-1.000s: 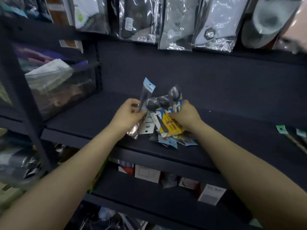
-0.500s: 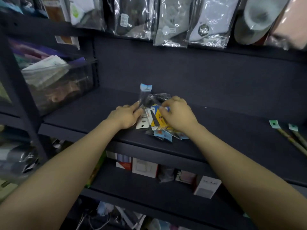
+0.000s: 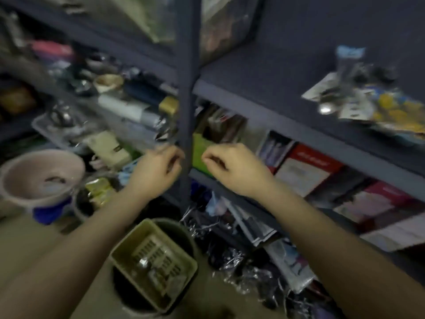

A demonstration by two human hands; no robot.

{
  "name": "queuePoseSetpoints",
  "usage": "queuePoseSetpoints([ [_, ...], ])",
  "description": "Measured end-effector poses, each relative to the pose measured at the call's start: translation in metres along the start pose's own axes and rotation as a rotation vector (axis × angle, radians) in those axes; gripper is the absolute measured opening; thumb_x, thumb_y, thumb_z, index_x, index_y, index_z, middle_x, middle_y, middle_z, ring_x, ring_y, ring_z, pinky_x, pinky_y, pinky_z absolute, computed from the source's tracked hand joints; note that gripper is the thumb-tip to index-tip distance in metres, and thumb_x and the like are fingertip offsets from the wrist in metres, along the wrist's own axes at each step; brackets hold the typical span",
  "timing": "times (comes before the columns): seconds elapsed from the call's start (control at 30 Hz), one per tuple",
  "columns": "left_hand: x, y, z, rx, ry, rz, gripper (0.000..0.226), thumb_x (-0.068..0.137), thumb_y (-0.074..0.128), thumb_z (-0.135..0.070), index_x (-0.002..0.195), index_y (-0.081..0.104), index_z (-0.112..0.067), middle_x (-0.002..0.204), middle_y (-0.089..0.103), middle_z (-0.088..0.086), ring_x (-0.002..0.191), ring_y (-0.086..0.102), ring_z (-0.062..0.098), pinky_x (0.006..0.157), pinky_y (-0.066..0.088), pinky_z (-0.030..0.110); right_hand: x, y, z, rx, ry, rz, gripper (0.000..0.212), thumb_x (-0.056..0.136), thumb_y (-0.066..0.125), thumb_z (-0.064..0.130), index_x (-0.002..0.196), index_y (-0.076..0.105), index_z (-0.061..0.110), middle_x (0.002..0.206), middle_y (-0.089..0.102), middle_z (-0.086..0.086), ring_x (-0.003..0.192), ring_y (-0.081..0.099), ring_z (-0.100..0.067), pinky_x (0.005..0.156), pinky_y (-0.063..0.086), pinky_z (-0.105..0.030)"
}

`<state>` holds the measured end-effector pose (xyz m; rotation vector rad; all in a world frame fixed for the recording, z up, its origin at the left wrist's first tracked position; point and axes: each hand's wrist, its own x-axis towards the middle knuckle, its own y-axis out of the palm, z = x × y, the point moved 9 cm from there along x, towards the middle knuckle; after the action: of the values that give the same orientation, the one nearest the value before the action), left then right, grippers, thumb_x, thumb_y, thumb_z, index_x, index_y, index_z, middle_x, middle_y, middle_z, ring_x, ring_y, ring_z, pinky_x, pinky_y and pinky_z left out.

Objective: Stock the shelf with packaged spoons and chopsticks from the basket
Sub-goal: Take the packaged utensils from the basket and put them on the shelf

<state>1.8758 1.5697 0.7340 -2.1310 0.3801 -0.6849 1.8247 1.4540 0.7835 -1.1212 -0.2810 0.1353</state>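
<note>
Frame blurred. Left hand (image 3: pixel 158 171) and right hand (image 3: pixel 232 171) hover loosely curled, gripping nothing. At 6 o'clock the green basket (image 3: pixel 128 254) holds a few packets — contents indistinct. At 2 o'clock, packaged utensils (image 3: pixel 358 100) lie heaped on the shelf (image 3: pixel 264 72). Judged light, slippery film — pinch the card headers.

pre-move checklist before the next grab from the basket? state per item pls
1. Left hand free: ok, fingers loosely curled, nothing visible in it.
2. Right hand free: ok, nothing visible in it.
3. Pile of packets resting on the shelf: ok, lying clear of both hands.
4. Basket in view and reachable: ok, below and between the forearms, sitting on a dark bucket.
5. Stock left in basket: cannot tell, a few shiny items inside but blurred.
6. Path down to basket clear: ok, nothing between hands and basket.
</note>
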Motion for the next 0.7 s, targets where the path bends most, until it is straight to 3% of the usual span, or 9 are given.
queuePoseSetpoints([
  [0.1, -0.070, 0.039, 0.096, 0.016, -0.275, 0.169, 0.022, 0.087, 0.050, -0.015, 0.105, 0.062, -0.010, 0.100, 0.064, 0.014, 0.088, 0.062, 0.033, 0.075, 0.050, 0.040, 0.011, 0.132, -0.017, 0.052, 0.101, 0.237, 0.017, 0.092, 0.046, 0.017, 0.078, 0.056, 0.013, 0.069, 0.051, -0.002, 0.063, 0.046, -0.022, 0.056, 0.033, -0.031],
  [0.2, -0.148, 0.089, 0.171, 0.026, -0.501, 0.358, 0.024, 0.088, 0.049, -0.012, 0.110, 0.058, -0.008, 0.103, 0.063, 0.015, 0.095, 0.061, 0.034, 0.074, 0.044, 0.029, -0.007, 0.283, -0.035, 0.124, 0.185, 0.507, 0.027, 0.089, 0.042, 0.019, 0.062, 0.044, 0.022, 0.066, 0.050, -0.002, 0.066, 0.049, -0.026, 0.060, 0.033, -0.031],
  [0.3, -0.213, 0.142, 0.219, 0.045, -0.581, 0.499, 0.049, 0.080, 0.036, -0.032, 0.110, 0.061, -0.002, 0.107, 0.063, 0.021, 0.101, 0.061, 0.037, 0.080, 0.044, 0.031, -0.049, 0.419, -0.049, 0.129, 0.268, 0.745, 0.018, 0.090, 0.042, 0.016, 0.084, 0.058, 0.012, 0.086, 0.056, -0.012, 0.087, 0.056, -0.028, 0.068, 0.033, -0.028],
  [0.37, -0.246, 0.176, 0.246, 0.039, -0.570, 0.525, 0.061, 0.071, 0.028, -0.040, 0.103, 0.065, -0.004, 0.101, 0.066, 0.022, 0.092, 0.065, 0.037, 0.077, 0.050, 0.032, -0.078, 0.492, -0.061, 0.114, 0.337, 0.849, 0.021, 0.092, 0.045, 0.023, 0.102, 0.056, 0.008, 0.102, 0.056, -0.013, 0.105, 0.056, -0.029, 0.077, 0.040, -0.031],
  [0.43, -0.269, 0.211, 0.268, 0.000, -0.562, 0.589, 0.034, 0.075, 0.045, -0.027, 0.092, 0.068, -0.008, 0.088, 0.068, 0.021, 0.071, 0.068, 0.037, 0.060, 0.054, 0.032, -0.097, 0.545, -0.076, 0.054, 0.404, 0.911, 0.038, 0.090, 0.051, 0.031, 0.121, 0.049, 0.009, 0.128, 0.049, -0.013, 0.123, 0.046, -0.029, 0.097, 0.040, -0.037],
  [0.5, -0.283, 0.243, 0.285, 0.040, -0.495, 0.643, 0.023, 0.079, 0.057, -0.012, 0.101, 0.065, -0.010, 0.098, 0.065, 0.019, 0.080, 0.066, 0.038, 0.065, 0.054, 0.035, -0.103, 0.583, -0.094, -0.030, 0.442, 0.927, 0.052, 0.092, 0.049, 0.032, 0.136, 0.035, 0.009, 0.146, 0.033, -0.013, 0.134, 0.033, -0.030, 0.108, 0.032, -0.040],
  [0.57, -0.289, 0.266, 0.298, 0.076, -0.475, 0.646, 0.026, 0.081, 0.058, -0.012, 0.107, 0.062, -0.011, 0.103, 0.062, 0.016, 0.086, 0.063, 0.037, 0.068, 0.052, 0.035, -0.101, 0.614, -0.114, -0.091, 0.472, 0.891, 0.056, 0.094, 0.046, 0.028, 0.142, 0.025, 0.009, 0.147, 0.032, -0.013, 0.133, 0.036, -0.028, 0.108, 0.036, -0.040],
  [0.63, -0.291, 0.286, 0.305, 0.090, -0.399, 0.643, 0.024, 0.073, 0.067, -0.011, 0.097, 0.063, -0.010, 0.090, 0.064, 0.013, 0.077, 0.065, 0.032, 0.057, 0.052, 0.030, -0.092, 0.643, -0.137, -0.134, 0.519, 0.815, 0.055, 0.094, 0.045, 0.024, 0.143, 0.024, 0.009, 0.143, 0.039, -0.013, 0.125, 0.046, -0.026, 0.101, 0.044, -0.039],
  [0.7, -0.287, 0.299, 0.308, 0.107, -0.346, 0.596, 0.024, 0.074, 0.067, -0.013, 0.098, 0.064, -0.011, 0.089, 0.065, 0.012, 0.079, 0.065, 0.030, 0.057, 0.052, 0.030, -0.087, 0.669, -0.156, -0.146, 0.590, 0.761, 0.057, 0.093, 0.044, 0.022, 0.143, 0.021, 0.007, 0.142, 0.038, -0.014, 0.122, 0.048, -0.026, 0.098, 0.045, -0.037],
])
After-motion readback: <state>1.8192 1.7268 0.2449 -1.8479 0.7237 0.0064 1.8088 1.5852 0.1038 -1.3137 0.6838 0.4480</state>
